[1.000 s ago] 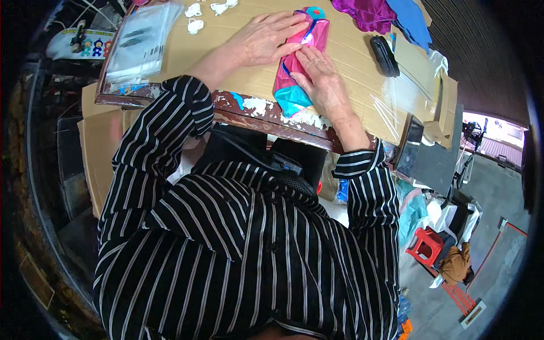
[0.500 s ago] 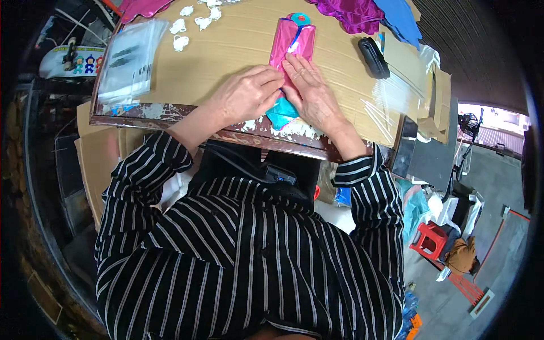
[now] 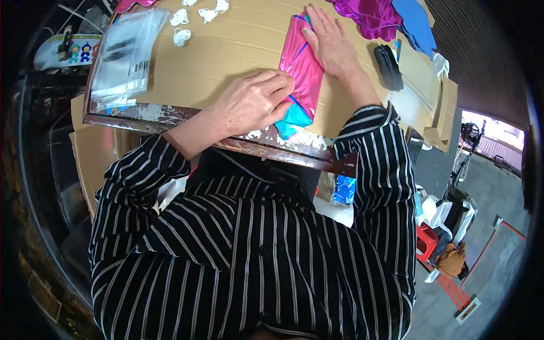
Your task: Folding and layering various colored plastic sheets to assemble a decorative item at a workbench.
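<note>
A long folded piece of shiny pink cloth (image 3: pixel 309 85), trimmed in blue with a teal end (image 3: pixel 297 115), lies on cardboard near the table's front edge. My left hand (image 3: pixel 255 103) has its fingers curled in and closed on the cloth's left edge, close to the teal part. At the far end of the cloth, my right hand (image 3: pixel 334 48) lies flat with fingers stretched out, covering the top corner. The teal round piece there is mostly hidden under it.
Clear plastic bags (image 3: pixel 127 59) are stacked at the left. Small bundles of white cord (image 3: pixel 181 37) lie beyond them. To the right are a black case (image 3: pixel 388 67), purple cloth (image 3: pixel 371 17) and blue cloth (image 3: pixel 416 22). The table's worn edge (image 3: pixel 238 144) runs before me.
My right hand has moved from the middle of the cloth to its far end and flattened there. The left hand stays on the left edge. The cloth now tilts slightly to the right.
</note>
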`<move>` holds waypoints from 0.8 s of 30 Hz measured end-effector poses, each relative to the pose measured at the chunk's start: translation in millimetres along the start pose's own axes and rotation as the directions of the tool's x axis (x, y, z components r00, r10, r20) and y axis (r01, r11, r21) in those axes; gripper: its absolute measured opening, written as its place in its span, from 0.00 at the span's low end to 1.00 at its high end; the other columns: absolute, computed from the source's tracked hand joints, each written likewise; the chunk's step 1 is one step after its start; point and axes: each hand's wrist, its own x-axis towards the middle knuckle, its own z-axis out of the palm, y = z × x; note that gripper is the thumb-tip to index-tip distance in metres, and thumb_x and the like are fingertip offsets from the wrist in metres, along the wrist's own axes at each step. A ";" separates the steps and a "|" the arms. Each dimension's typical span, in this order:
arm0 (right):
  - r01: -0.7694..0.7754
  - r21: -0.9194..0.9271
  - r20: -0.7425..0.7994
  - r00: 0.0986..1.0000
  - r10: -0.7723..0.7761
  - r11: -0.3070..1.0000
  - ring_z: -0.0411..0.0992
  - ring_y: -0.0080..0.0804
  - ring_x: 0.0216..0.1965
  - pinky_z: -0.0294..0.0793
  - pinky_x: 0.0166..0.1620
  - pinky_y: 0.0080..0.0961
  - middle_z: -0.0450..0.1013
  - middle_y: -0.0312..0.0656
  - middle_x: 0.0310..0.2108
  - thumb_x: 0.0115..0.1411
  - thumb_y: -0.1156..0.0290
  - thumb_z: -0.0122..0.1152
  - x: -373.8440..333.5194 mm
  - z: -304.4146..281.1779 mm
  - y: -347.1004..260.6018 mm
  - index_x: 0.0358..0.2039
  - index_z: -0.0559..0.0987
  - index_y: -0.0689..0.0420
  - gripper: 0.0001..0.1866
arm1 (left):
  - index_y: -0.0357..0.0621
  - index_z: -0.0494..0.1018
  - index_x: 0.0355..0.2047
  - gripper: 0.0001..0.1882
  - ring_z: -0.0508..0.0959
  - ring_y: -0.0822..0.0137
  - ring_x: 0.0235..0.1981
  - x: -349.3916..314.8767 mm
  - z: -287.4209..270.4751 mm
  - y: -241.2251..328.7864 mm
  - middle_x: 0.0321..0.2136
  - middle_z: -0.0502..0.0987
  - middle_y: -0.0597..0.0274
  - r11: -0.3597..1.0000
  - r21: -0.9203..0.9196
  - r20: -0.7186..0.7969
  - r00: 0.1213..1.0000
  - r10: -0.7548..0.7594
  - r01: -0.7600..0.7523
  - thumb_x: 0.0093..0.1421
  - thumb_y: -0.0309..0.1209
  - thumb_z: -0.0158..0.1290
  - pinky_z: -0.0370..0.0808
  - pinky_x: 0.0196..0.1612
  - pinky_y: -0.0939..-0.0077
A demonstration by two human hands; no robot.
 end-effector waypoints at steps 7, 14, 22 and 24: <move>0.142 0.060 -0.071 0.988 -0.138 0.988 0.47 0.47 0.77 0.44 0.76 0.49 0.50 0.49 0.76 0.73 0.44 0.45 -12.3 -44.6 -61.8 0.76 0.51 0.55 0.41 | 0.37 0.81 0.44 0.15 0.82 0.60 0.48 -6.3 -4.1 -4.0 0.47 0.82 0.60 0.999 0.011 0.018 0.999 -0.044 0.044 0.60 0.33 0.62 0.82 0.49 0.66; -0.011 -0.041 -0.120 0.993 0.006 0.999 0.51 0.47 0.75 0.48 0.74 0.49 0.55 0.49 0.74 0.71 0.44 0.50 6.6 -6.7 -39.7 0.75 0.55 0.55 0.41 | 0.37 0.81 0.44 0.15 0.82 0.61 0.47 -1.3 -3.6 -1.9 0.47 0.82 0.60 0.999 -0.015 0.034 0.998 -0.052 0.052 0.60 0.34 0.62 0.83 0.47 0.67; -0.249 0.381 -0.003 0.963 0.270 0.891 0.61 0.41 0.66 0.58 0.67 0.38 0.64 0.55 0.63 0.64 0.55 0.63 58.7 -38.7 22.4 0.66 0.66 0.50 0.32 | 0.36 0.81 0.41 0.14 0.80 0.63 0.48 0.0 -5.6 0.6 0.45 0.81 0.60 0.999 -0.035 0.015 0.999 -0.033 0.033 0.62 0.35 0.58 0.81 0.50 0.70; -0.474 0.491 0.342 0.877 0.338 0.731 0.52 0.37 0.76 0.48 0.75 0.38 0.55 0.54 0.74 0.64 0.51 0.65 50.5 -52.1 42.1 0.75 0.58 0.45 0.43 | 0.36 0.81 0.41 0.14 0.81 0.63 0.48 1.5 -6.3 -0.8 0.45 0.82 0.60 0.999 -0.030 0.012 0.999 -0.035 0.035 0.62 0.35 0.58 0.81 0.50 0.70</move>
